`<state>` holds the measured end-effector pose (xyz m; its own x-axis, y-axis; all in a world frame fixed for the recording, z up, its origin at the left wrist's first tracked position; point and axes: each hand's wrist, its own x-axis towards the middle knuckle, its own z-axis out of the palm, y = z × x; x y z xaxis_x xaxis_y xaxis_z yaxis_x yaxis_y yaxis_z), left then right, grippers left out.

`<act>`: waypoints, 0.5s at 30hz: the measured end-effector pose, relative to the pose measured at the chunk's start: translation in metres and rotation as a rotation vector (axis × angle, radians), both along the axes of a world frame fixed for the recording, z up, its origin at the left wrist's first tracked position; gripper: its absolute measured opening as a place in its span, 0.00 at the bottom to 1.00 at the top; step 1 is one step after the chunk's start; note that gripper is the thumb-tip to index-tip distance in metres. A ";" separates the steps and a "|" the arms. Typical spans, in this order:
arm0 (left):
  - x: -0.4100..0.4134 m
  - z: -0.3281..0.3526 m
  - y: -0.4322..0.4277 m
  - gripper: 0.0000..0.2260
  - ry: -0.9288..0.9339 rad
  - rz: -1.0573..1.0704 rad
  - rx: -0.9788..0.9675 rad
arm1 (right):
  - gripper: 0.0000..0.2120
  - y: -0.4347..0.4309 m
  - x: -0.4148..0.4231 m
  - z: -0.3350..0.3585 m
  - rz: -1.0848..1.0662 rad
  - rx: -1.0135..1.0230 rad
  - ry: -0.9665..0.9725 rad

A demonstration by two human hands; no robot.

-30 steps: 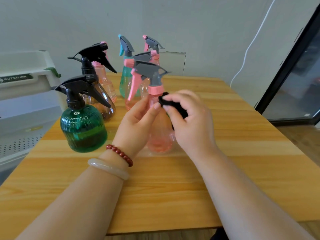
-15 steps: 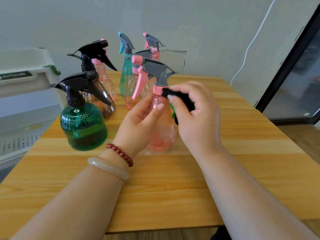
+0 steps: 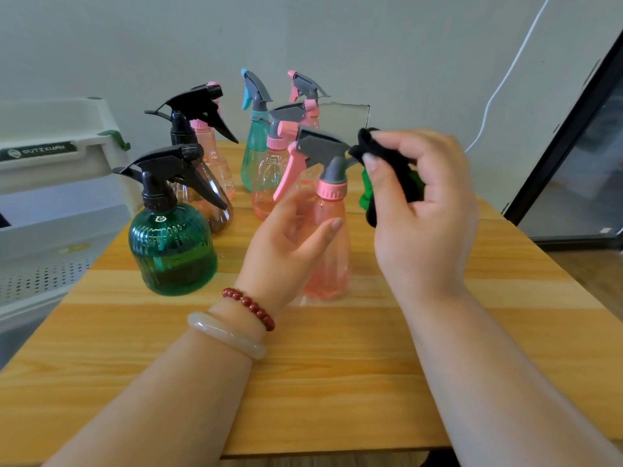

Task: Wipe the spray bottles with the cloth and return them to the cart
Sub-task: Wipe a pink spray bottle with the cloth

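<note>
Left hand [image 3: 286,237] has its grip around the pink spray bottle [image 3: 328,251] at the middle of the tabletop [image 3: 337,382]; right hand [image 3: 421,210] pinches the cloth [image 3: 387,160] at its spray head. It seems no bottle is returned to the cart [image 3: 60,129] yet.

L hand [image 3: 286,241] wraps the pink bottle [image 3: 328,257] at mid-body, thumb across the front, fingers round the back. R hand [image 3: 421,210] sits a bit higher, thumb & fingertips pinching the black cloth [image 3: 387,156], palm turned left. Both forearms are bare, reaching in from btm edge & converging.
</note>
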<state>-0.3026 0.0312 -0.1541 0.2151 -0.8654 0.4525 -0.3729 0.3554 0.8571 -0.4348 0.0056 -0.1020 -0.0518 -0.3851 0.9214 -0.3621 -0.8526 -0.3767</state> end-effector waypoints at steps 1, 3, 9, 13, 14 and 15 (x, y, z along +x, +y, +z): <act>-0.001 0.001 0.001 0.17 0.005 0.000 -0.009 | 0.06 -0.002 0.001 -0.001 -0.006 0.008 0.033; -0.001 0.002 0.000 0.12 0.012 0.012 -0.032 | 0.06 -0.005 0.004 -0.008 0.003 0.056 0.152; 0.004 0.004 0.003 0.11 0.007 0.002 -0.010 | 0.06 -0.001 -0.004 -0.003 0.009 0.055 0.015; -0.006 0.004 0.003 0.27 -0.143 0.129 0.013 | 0.06 -0.001 -0.010 0.003 -0.008 0.133 -0.091; -0.007 0.005 0.002 0.27 -0.126 0.150 0.003 | 0.06 -0.002 -0.011 0.003 -0.019 0.146 -0.094; -0.007 0.005 0.002 0.27 -0.103 0.158 -0.007 | 0.06 -0.002 -0.012 0.003 -0.032 0.156 -0.097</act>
<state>-0.3096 0.0335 -0.1490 0.3006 -0.8213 0.4849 -0.5103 0.2910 0.8092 -0.4465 0.0035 -0.0994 -0.1516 -0.5196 0.8408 -0.3437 -0.7699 -0.5377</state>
